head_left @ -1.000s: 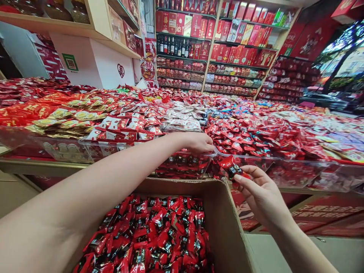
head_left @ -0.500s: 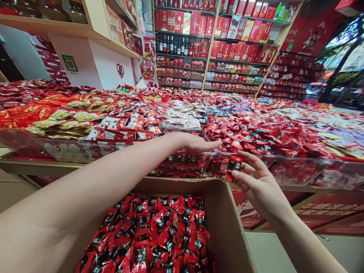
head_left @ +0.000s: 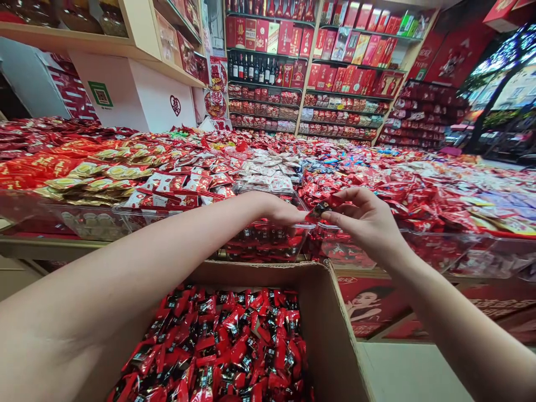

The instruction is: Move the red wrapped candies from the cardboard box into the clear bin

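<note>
A red and black wrapped candy (head_left: 320, 209) is pinched between the thumb and fingers of my right hand (head_left: 360, 215), just above the front rim of the clear bins. My left hand (head_left: 287, 213) reaches over a clear bin (head_left: 268, 243) of the same red and black candies, its fingertips beside the pinched candy. How its fingers are bent, and whether they hold anything, is hidden. Below my forearms an open cardboard box (head_left: 330, 324) holds many red and black candies (head_left: 234, 340).
Bins heaped with red candy packets (head_left: 419, 201), white packets (head_left: 268, 173) and gold packets (head_left: 92, 181) line the counter. Behind stand shelves with bottles and red boxes (head_left: 285, 36). A wooden cabinet (head_left: 146, 33) juts in at the upper left.
My right hand has moved up and left with its candy, from in front of the bin edge to beside my left fingertips. My left hand has shifted slightly left.
</note>
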`<state>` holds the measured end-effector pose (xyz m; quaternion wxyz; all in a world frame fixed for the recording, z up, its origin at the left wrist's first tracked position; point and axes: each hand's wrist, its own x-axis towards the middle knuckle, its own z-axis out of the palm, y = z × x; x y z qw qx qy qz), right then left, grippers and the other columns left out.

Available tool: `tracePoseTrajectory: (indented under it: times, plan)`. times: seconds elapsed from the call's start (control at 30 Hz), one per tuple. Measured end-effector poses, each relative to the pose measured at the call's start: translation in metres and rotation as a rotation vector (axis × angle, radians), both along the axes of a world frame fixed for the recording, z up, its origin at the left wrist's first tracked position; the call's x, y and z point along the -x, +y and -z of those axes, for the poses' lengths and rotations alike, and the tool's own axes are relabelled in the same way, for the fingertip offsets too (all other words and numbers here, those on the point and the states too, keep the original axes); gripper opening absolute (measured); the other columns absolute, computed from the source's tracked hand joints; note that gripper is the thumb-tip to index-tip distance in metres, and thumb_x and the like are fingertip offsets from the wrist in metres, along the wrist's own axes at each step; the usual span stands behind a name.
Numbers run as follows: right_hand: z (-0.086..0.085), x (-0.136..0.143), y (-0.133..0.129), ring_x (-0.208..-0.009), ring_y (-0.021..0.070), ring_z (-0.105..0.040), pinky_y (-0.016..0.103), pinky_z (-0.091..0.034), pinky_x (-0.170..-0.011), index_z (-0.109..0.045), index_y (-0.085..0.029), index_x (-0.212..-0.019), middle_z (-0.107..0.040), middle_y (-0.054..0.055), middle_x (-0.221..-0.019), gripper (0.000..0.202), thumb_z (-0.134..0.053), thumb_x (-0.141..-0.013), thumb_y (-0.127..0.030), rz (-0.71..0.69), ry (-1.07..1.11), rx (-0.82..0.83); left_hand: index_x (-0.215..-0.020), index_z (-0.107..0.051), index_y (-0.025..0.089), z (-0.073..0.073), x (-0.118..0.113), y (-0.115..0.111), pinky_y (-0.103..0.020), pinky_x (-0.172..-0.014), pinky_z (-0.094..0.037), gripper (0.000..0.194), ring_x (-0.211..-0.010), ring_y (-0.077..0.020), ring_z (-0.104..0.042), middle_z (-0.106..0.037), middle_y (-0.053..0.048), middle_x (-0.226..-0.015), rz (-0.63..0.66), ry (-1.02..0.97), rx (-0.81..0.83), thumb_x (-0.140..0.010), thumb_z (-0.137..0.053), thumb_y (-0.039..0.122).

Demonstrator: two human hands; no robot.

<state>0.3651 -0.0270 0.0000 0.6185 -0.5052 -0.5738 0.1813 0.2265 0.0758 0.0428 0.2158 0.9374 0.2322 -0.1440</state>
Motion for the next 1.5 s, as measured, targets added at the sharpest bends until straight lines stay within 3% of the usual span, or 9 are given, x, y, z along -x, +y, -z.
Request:
tracePoseTrajectory:
  times: [0.1, 0.2, 0.37, 0.53, 0.67, 0.8, 0.97, 1.23, 1.5]
  plan:
    - [-0.001, -0.006, 0.003, -0.066, 0.0128, -0.056, 0.026, -0.047, -0.06, -0.049, -0.021, -0.079, -0.056, -0.002, -0.074, 0.029, -0.07, -0.059, -0.021, 0.038, -0.079, -0.028, -0.117, -0.049, 0.017, 0.001, 0.003, 0.003, -0.037, -0.081, -0.038, 0.063, -0.098, -0.0276, -0.049, -0.052, -0.011, -0.117, -0.016, 0.024, -0.058, -0.078, -0.022, 0.058]
    - [-0.001, -0.008, 0.005, -0.068, 0.0138, -0.057, 0.027, -0.047, -0.062, -0.05, -0.02, -0.081, -0.058, -0.001, -0.074, 0.029, -0.069, -0.059, -0.023, 0.042, -0.088, -0.011, -0.102, -0.059, 0.012, 0.002, 0.003, 0.007, -0.038, -0.076, -0.039, 0.067, -0.087, -0.0282, -0.053, -0.059, -0.014, -0.102, -0.006, 0.041, -0.085, -0.075, -0.023, 0.062]
    - [-0.003, -0.003, 0.007, -0.059, 0.0142, -0.055, 0.027, -0.044, -0.055, -0.056, -0.018, -0.076, -0.06, 0.002, -0.068, 0.012, -0.058, -0.069, -0.028, 0.127, -0.273, 0.121, -0.092, -0.059, 0.015, -0.001, 0.006, 0.008, -0.029, -0.069, -0.039, 0.044, -0.078, -0.02, -0.052, -0.06, -0.006, -0.091, 0.075, -0.029, -0.117, -0.078, -0.032, 0.046]
    - [-0.012, -0.007, 0.014, -0.056, 0.0119, -0.051, 0.024, -0.041, -0.053, -0.058, -0.017, -0.078, -0.06, 0.001, -0.068, 0.011, -0.052, -0.073, -0.024, 0.087, -0.48, 0.144, -0.081, -0.057, 0.015, 0.001, 0.013, 0.013, -0.023, -0.052, -0.037, 0.027, -0.06, -0.0147, -0.049, -0.057, -0.002, -0.069, 0.068, -0.072, -0.12, -0.074, -0.038, 0.033]
    - [-0.022, -0.01, 0.024, -0.053, 0.011, -0.052, 0.024, -0.042, -0.053, -0.059, -0.017, -0.084, -0.062, 0.001, -0.072, 0.015, -0.049, -0.073, -0.02, 0.041, -0.562, 0.201, -0.089, -0.054, 0.014, 0.006, 0.015, 0.019, -0.022, -0.047, -0.036, 0.027, -0.054, -0.0129, -0.046, -0.054, -0.001, -0.066, 0.033, -0.103, -0.077, -0.07, -0.04, 0.027]
    - [-0.033, -0.007, 0.035, -0.07, 0.0129, -0.056, 0.022, -0.041, -0.064, -0.063, -0.017, -0.079, -0.064, 0.001, -0.075, 0.016, -0.049, -0.071, -0.015, -0.101, -0.85, 0.285, -0.091, -0.052, 0.016, 0.009, 0.016, 0.023, -0.022, -0.049, -0.037, 0.027, -0.057, -0.0134, -0.047, -0.055, -0.001, -0.07, 0.02, -0.115, -0.052, -0.066, -0.042, 0.021]
    - [-0.039, 0.002, 0.053, -0.067, 0.0118, -0.053, 0.021, -0.038, -0.06, -0.065, -0.019, -0.085, -0.064, -0.001, -0.075, 0.023, -0.048, -0.07, -0.014, -0.246, -1.088, 0.461, -0.089, -0.052, 0.018, 0.006, 0.015, 0.019, -0.022, -0.05, -0.036, 0.028, -0.058, -0.0136, -0.048, -0.054, 0.001, -0.068, 0.015, -0.107, -0.061, -0.063, -0.041, 0.016]
    - [-0.036, 0.018, 0.06, -0.056, 0.0101, -0.051, 0.018, -0.035, -0.049, -0.066, -0.019, -0.083, -0.062, -0.001, -0.065, 0.029, -0.05, -0.062, -0.008, -0.256, -1.189, 0.586, -0.088, -0.053, 0.016, -0.001, 0.018, 0.008, -0.022, -0.052, -0.036, 0.029, -0.064, -0.0154, -0.049, -0.056, -0.002, -0.075, -0.022, -0.126, -0.094, -0.062, -0.04, 0.012]
    - [-0.037, 0.02, 0.063, -0.052, 0.0121, -0.053, 0.02, -0.036, -0.046, -0.068, -0.019, -0.077, -0.065, 0.001, -0.064, 0.028, -0.049, -0.061, -0.007, -0.212, -1.263, 0.693, -0.118, -0.034, 0.016, 0.004, 0.022, 0.006, -0.021, -0.045, -0.038, 0.051, -0.054, -0.014, -0.05, -0.057, -0.003, -0.073, -0.088, -0.144, -0.045, -0.067, -0.04, 0.016]
